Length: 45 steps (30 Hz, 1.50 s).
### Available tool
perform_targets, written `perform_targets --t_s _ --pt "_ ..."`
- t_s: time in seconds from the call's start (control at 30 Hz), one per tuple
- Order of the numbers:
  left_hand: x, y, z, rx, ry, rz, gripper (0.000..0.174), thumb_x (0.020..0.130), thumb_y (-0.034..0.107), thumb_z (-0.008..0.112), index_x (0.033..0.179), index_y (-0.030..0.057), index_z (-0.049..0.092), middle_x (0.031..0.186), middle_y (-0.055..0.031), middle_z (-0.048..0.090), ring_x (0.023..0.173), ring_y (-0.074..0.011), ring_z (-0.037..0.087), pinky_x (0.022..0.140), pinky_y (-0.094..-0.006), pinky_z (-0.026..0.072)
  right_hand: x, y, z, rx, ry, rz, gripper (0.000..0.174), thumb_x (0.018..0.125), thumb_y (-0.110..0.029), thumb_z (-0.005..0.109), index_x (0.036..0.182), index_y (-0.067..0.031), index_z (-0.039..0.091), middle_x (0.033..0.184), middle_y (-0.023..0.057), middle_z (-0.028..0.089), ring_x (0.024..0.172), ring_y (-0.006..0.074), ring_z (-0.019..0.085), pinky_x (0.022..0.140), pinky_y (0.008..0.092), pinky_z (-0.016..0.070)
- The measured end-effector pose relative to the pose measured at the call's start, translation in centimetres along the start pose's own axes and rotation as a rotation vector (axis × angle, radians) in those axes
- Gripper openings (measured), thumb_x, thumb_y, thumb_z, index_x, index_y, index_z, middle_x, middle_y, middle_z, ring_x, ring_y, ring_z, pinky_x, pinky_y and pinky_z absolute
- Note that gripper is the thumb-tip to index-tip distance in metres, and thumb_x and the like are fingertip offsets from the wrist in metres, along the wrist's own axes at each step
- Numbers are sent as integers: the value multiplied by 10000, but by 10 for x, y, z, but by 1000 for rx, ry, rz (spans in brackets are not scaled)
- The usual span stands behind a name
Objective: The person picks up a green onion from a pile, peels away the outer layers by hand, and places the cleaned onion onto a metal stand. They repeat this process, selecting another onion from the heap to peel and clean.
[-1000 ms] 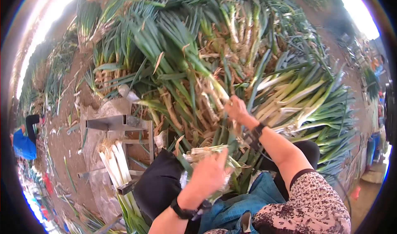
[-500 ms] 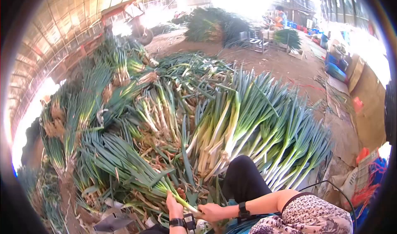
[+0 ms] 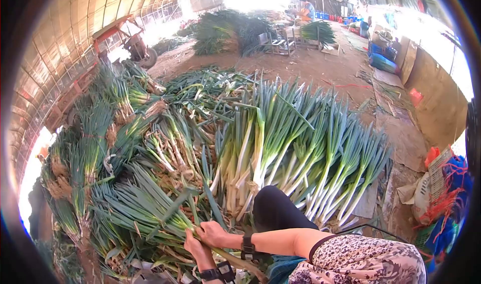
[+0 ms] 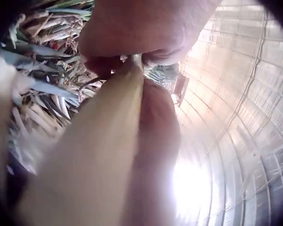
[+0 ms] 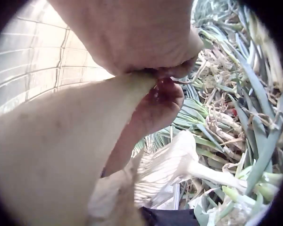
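A long green onion stalk runs diagonally under both hands, its leaves up and left, its thick pale lower end [image 3: 244,267] down and right. The left hand [image 3: 197,249] grips it among the leaf bases. Close beside it the right hand [image 3: 213,234] pinches at the same spot, the two hands touching or nearly so. Filling much of the left wrist view, the pale stalk [image 4: 92,150] narrows toward the left hand's [image 4: 146,28] curled fingers. From the right wrist, the stalk [image 5: 52,141] passes under the right hand [image 5: 132,37]; its root end is out of clear view.
Pale-stemmed onions [image 3: 325,183] lie fanned out beyond the bent knee [image 3: 278,209]. Untrimmed bundles [image 3: 82,158] are heaped at the left. Farther back are a metal rack [image 3: 278,44], another person [image 3: 306,11] and a red vehicle [image 3: 123,36]; bags and red strings lie at the right.
The head view has tilted up from the ground near the knees. The hands, apart a second ago, came onto one stalk and have since drawn closer together along it.
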State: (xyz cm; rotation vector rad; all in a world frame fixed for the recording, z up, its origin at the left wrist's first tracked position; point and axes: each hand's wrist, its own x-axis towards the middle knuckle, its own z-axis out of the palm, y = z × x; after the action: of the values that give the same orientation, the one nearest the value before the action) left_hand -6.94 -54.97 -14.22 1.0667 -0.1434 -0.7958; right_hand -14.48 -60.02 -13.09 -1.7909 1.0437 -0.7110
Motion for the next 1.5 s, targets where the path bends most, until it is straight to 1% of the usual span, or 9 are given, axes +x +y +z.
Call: perform_targets --t_s 0.17,0.3,0.33,0.63,0.77,1.0,1.13,1.2,1.5 --pt "4 0 -4 178 62 106 188 841 136 670 930 -17 605 807 -37 599 689 -133 538 598 -293 451 -11 47 10 811 -436 884 174 853 -198 542 801 -84 662 769 62 640 686 246 623 555 408 479" --pt "-5 -30 -27 4 48 28 171 879 92 632 1013 11 563 857 -51 603 694 -142 588 574 -272 472 -71 115 -32 -567 -1454 -69 222 795 -238 636 705 -36 648 689 105 654 504 201 623 441 335 470" --pt "-7 -26 -28 25 14 -3 180 883 79 625 1038 19 557 887 -42 596 693 -143 584 590 -266 476 -90 68 -61 -543 -1349 423 278 813 -263 628 703 -10 661 726 127 677 556 241 652 501 345 500" --pt "-18 8 -5 -69 -134 -185 218 891 95 627 1092 44 558 966 -18 605 858 -125 569 730 -275 475 48 7 -80 -145 -121 -576 506 817 -201 633 1263 -42 455 1183 254 541 1037 406 562 848 464 456" --pt "-12 7 -1 -56 -170 -156 242 888 99 633 1109 32 560 974 -27 612 853 -123 576 731 -275 475 90 7 -57 -184 -117 -491 443 785 -124 630 1205 -26 531 1114 226 598 985 381 598 841 425 475" --pt "-10 -13 -13 -26 -145 -128 239 871 114 672 1083 46 584 906 22 600 720 -38 506 586 -193 404 -11 -49 -100 -186 -1414 -353 180 760 -130 570 841 23 620 731 171 632 643 188 593 596 358 481" --pt "-7 -13 -9 -35 -220 -153 256 895 147 647 1120 57 562 945 22 600 766 -52 542 643 -215 429 54 8 -109 164 -1196 -756 324 881 -330 619 906 -12 676 702 54 634 608 120 584 491 288 467" --pt "-12 -5 5 35 -284 -178 242 930 177 594 1119 32 550 925 -17 599 804 -109 572 697 -263 482 75 -3 -103 -241 -589 178 361 874 -339 658 961 11 679 744 56 645 635 131 613 504 273 478" --pt "-37 -6 19 880 -285 20 200 876 202 578 925 14 626 740 -2 609 588 -75 497 526 -228 388 86 42 -73 781 -284 468 299 853 -205 678 949 76 638 780 103 647 640 174 632 560 330 549"
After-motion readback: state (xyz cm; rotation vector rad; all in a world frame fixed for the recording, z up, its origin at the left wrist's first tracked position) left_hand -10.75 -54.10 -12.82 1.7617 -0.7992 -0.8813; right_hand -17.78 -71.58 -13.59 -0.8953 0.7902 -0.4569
